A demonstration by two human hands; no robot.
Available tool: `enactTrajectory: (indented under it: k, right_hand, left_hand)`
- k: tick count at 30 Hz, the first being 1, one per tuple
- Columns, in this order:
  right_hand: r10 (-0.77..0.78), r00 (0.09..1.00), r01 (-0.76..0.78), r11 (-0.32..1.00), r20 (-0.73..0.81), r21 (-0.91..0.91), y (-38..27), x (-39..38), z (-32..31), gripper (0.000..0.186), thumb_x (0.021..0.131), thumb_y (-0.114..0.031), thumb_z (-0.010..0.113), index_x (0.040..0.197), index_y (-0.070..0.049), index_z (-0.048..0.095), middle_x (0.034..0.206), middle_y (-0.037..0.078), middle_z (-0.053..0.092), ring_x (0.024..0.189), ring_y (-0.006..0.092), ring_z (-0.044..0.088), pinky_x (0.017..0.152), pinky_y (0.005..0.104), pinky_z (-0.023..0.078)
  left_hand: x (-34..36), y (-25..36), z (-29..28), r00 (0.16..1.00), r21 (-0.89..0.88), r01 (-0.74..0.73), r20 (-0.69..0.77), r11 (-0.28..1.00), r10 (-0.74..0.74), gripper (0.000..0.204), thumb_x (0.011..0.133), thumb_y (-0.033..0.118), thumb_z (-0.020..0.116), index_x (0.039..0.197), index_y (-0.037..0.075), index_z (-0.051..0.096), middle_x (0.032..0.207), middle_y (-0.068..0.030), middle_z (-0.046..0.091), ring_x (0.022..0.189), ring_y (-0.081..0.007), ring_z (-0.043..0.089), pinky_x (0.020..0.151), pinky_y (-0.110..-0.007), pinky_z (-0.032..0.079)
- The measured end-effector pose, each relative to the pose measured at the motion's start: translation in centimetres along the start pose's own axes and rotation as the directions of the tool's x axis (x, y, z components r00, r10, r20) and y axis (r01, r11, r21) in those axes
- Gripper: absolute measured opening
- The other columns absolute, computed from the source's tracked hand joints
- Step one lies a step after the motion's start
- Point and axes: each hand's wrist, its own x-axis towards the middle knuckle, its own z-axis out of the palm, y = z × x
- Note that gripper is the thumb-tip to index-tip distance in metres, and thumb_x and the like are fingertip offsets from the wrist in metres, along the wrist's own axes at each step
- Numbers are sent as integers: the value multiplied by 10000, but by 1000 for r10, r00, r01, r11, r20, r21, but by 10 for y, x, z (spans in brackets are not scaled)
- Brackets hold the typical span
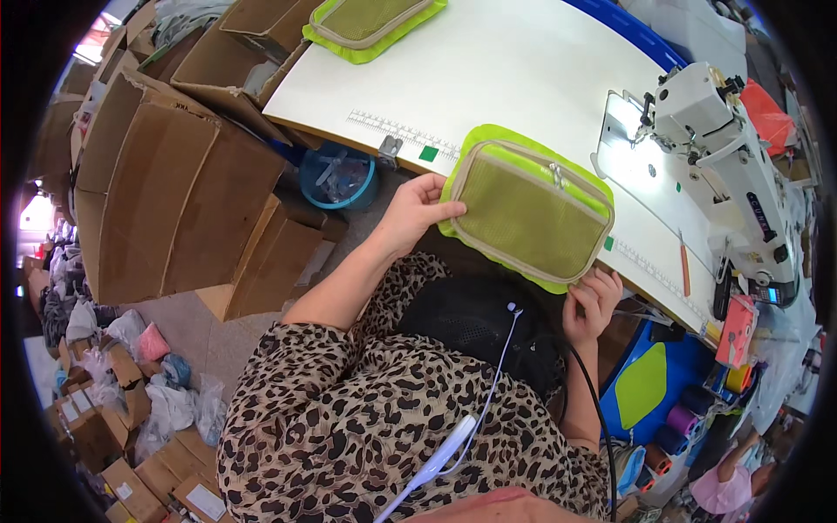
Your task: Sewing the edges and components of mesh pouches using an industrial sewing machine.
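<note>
A lime-green pouch (523, 213) with an olive mesh panel, beige binding and a zipper along its upper part is held over the front edge of the white table (471, 70). My left hand (418, 209) grips its left edge, thumb on top. My right hand (591, 301) is at the lower right corner with fingers curled against the rim. A second, similar pouch (375, 22) lies at the table's far left.
A white sewing machine (715, 148) stands on the right, an orange-handled tool (685, 275) beside it. Cardboard boxes (174, 174) stack at left, near a blue bucket (340, 192). Thread spools (680, 418) sit lower right. Another person (728, 479) is at the lower right.
</note>
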Motion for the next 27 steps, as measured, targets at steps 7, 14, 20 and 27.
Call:
enactTrajectory:
  k: [7, 14, 20, 27]
  right_hand:
    - [701, 709, -601, 545, 76, 585, 13, -18, -9, 482, 920, -181, 709, 1300, 24, 497, 1181, 135, 619, 1083, 210, 610, 972, 343, 492]
    - [753, 642, -716, 518, 149, 469, 10, -2, -28, 568, 923, -258, 729, 1358, 17, 488, 1160, 111, 616, 1055, 182, 598, 909, 291, 485]
    - [279, 957, -279, 960, 76, -14, -13, 110, -55, 582, 891, -395, 718, 1293, 7, 596, 1200, 174, 592, 1144, 353, 553, 1026, 417, 413]
    - [303, 708, -603, 729, 637, 324, -23, 179, -18, 177, 941, -145, 674, 953, 32, 670, 765, 62, 659, 735, 110, 614, 691, 266, 493]
  left_hand:
    - [-15, -10, 7, 968, 79, -148, 214, 986, 128, 329, 835, -67, 753, 1128, 2, 619, 1056, -36, 699, 964, -87, 659, 866, -248, 538]
    - [-24, -3, 26, 959, 118, -63, 281, 991, 28, 286, 831, -55, 766, 1066, 14, 618, 1015, -11, 687, 919, -61, 638, 812, -225, 520]
    - [-16, -3, 46, 916, 99, -14, 400, 995, -27, 277, 815, -45, 782, 1029, 25, 620, 984, 5, 678, 887, -41, 615, 775, -209, 498]
    - [-18, 0, 69, 923, 214, -58, 383, 975, -29, 270, 789, 0, 816, 978, 29, 625, 876, 34, 637, 801, -37, 569, 715, -217, 469]
